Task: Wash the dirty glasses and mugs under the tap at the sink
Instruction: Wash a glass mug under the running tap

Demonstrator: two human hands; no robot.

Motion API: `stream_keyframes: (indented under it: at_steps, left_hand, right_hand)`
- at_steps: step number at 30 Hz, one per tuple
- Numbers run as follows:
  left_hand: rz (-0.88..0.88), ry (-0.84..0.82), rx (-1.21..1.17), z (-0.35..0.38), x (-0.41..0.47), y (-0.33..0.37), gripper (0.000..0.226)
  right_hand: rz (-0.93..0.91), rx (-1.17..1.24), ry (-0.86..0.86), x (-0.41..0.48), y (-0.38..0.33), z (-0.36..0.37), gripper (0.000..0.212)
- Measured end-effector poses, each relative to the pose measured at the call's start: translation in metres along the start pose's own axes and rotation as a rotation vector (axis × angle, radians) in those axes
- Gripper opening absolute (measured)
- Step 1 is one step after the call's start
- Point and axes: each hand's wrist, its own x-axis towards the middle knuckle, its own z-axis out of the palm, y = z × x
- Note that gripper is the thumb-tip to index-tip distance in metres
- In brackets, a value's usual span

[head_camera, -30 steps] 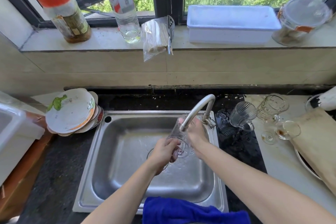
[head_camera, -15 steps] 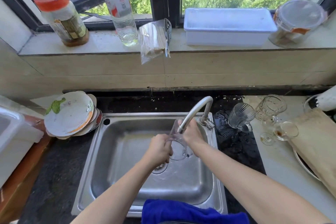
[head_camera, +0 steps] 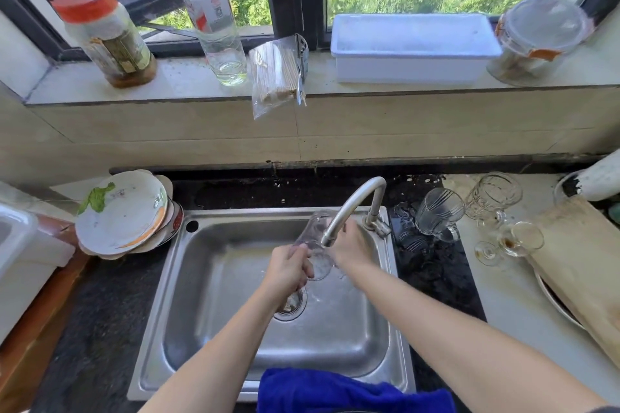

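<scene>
Glass: a clear drinking glass [head_camera: 313, 245] is tilted over the sink basin, gripped between both hands, its open end up towards the tap mouth.
Left hand: the left hand [head_camera: 288, 269] has its fingers curled round the lower part of the glass, clamped on it.
Right hand: the right hand [head_camera: 349, 246] lies against the glass on its far side; its fingertips are hidden by the spout and the glass, so I cannot tell whether they are closed round it.
Tap: the tap spout [head_camera: 352, 208] ends just above the fingers; the stream itself is too faint to make out.
Sink: the steel sink [head_camera: 379, 318] lies below the fingers, its drain [head_camera: 291, 304] just under the left wrist.
Step in hand: probably rinsing and rubbing this one glass.
Waiting: well to the right of the fingers stand a ribbed glass mug [head_camera: 437, 214] and a stemmed goblet [head_camera: 493, 194]; a small stemmed glass [head_camera: 518, 240] with brown dregs lies on its side.
Next move: likely turning the glass so water reaches inside, keeping a firm hold on the wet surface, clear of the spout.
Near edge: a blue cloth [head_camera: 335, 389] lies below the forearms.
</scene>
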Motion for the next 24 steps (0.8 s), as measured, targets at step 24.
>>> stream_keyframes:
  at_steps: [24]
  left_hand:
    - [-0.04,-0.209,-0.101,-0.033,-0.018,-0.018,0.024]
  right_hand:
    - [0.241,0.445,-0.15,-0.015,-0.018,-0.013,0.026]
